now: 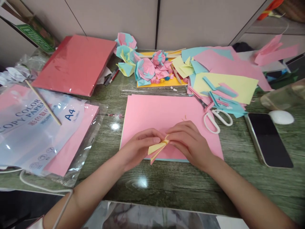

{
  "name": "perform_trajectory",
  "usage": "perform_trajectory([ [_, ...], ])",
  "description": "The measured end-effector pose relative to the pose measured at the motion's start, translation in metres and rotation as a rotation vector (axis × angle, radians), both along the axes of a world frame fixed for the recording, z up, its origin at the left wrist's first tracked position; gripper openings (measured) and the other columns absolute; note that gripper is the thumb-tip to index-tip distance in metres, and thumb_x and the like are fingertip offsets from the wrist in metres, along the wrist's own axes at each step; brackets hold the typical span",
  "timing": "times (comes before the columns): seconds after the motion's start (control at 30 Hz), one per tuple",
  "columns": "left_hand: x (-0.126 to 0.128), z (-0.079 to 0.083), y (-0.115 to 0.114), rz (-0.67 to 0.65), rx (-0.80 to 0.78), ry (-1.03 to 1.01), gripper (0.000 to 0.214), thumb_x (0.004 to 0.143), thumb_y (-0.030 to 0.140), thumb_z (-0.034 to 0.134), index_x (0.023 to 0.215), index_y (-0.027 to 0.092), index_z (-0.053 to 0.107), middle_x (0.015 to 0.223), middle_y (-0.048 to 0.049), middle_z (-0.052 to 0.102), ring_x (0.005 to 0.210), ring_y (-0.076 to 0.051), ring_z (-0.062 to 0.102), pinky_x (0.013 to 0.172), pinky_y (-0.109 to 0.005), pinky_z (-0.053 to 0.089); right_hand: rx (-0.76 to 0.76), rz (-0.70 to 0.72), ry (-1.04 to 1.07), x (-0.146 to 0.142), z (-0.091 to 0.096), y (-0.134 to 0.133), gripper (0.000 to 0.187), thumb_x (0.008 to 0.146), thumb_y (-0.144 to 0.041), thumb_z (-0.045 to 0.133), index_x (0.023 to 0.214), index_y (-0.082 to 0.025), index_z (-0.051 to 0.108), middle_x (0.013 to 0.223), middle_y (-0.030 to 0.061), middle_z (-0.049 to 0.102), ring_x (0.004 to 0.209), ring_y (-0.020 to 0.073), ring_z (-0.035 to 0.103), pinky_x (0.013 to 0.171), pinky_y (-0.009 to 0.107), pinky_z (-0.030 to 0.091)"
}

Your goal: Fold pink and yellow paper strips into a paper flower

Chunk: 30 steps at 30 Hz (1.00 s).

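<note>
A folded paper (156,148) between the left hand (139,144) and the right hand (190,140)

We take the folded paper as the centre of the clock. At nine o'clock we find a plastic pack (30,130) of pink sheets, printed "COLOR COPY PAPER" and "A4". A wooden stick (45,104) lies across it. At ten o'clock there is a flat red stack (76,66), and just beside its right edge lie some pens (111,76).

Next comes the left hand, whose grip is closed on the folded paper, with the thumb on top. This paper is yellow and pink, its layers are spreading toward seven o'clock, and it is held above a pink sheet (147,111), near the sheet's lower edge. At twelve o'clock, farther back on the counter (171,187), we see a group of paper flowers (145,70) in pink, blue and yellow; thin wires (152,92) lie in front of them.

The right hand has its grip closed also, with bent fingers pinching the upper right end of the same paper. Its fingertips are partly hidden from us.

Between two and three o'clock lie the white-handled scissors (209,111), their handles partly over the pink sheet. At two o'clock are coloured paper pieces (238,87), overlapping each other. At three o'clock rest a phone (269,140), its screen dark, and a rounded white object (281,117) near its top end.
</note>
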<state>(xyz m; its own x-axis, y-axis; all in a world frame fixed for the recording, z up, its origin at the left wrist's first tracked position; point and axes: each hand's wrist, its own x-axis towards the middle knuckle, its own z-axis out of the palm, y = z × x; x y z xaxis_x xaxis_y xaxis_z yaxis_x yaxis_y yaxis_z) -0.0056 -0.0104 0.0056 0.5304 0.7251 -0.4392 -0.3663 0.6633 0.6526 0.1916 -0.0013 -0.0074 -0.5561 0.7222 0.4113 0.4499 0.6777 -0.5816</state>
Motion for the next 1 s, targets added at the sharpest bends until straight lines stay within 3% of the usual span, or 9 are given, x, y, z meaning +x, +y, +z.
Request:
perform_trajectory([
  [0.1, 0.0, 0.003, -0.001, -0.07, -0.018, -0.057, 0.015, 0.073, 0.016, 0.06, 0.088, 0.016, 0.061, 0.083, -0.0038, 0.062, 0.075, -0.014, 0.061, 0.069, -0.023, 0.045, 0.276, -0.06, -0.043, 0.006, -0.005, 0.0, 0.025, 0.078, -0.013, 0.058, 0.098, -0.028, 0.058, 0.102, 0.0016, 0.061, 0.095, 0.0174, 0.051, 0.081, 0.035, 0.044],
  [0.2, 0.001, 0.003, -0.003, -0.055, 0.027, 0.008, 0.019, 0.069, 0.015, 0.065, 0.089, 0.018, 0.062, 0.081, -0.0016, 0.062, 0.071, -0.011, 0.06, 0.067, -0.023, 0.046, 0.413, -0.093, -0.037, 0.007, -0.006, 0.0, 0.029, 0.073, -0.011, 0.062, 0.098, -0.027, 0.06, 0.104, 0.0028, 0.058, 0.096, 0.0186, 0.052, 0.08, 0.035, 0.045],
  [0.43, 0.005, -0.002, -0.007, 0.144, 0.369, 0.307, 0.023, 0.066, 0.013, 0.069, 0.088, 0.019, 0.066, 0.088, -0.0013, 0.065, 0.083, -0.011, 0.059, 0.078, -0.022, 0.047, 0.373, -0.185, -0.051, -0.002, -0.001, -0.004, 0.029, 0.072, -0.011, 0.06, 0.098, -0.025, 0.059, 0.105, 0.0052, 0.055, 0.098, 0.0201, 0.053, 0.082, 0.038, 0.044],
  [0.8, 0.014, -0.002, -0.013, 0.285, 0.388, 0.517, 0.028, 0.062, 0.014, 0.071, 0.088, 0.018, 0.062, 0.077, 0.0007, 0.067, 0.075, -0.01, 0.063, 0.071, -0.019, 0.052, 0.398, -0.361, -0.049, -0.012, -0.001, -0.012, 0.02, 0.066, -0.023, 0.071, 0.083, -0.027, 0.062, 0.099, 0.0025, 0.06, 0.095, 0.022, 0.051, 0.081, 0.039, 0.042],
  [1.0, 0.024, 0.0, -0.02, 0.376, 0.454, 0.664, 0.027, 0.064, 0.016, 0.07, 0.09, 0.02, 0.062, 0.078, 0.0004, 0.069, 0.075, -0.01, 0.064, 0.072, -0.019, 0.053, 0.561, -0.434, -0.126, -0.013, 0.0, -0.014, 0.015, 0.064, -0.027, 0.072, 0.075, -0.027, 0.061, 0.094, -0.0006, 0.063, 0.091, 0.0206, 0.052, 0.08, 0.039, 0.038],
])
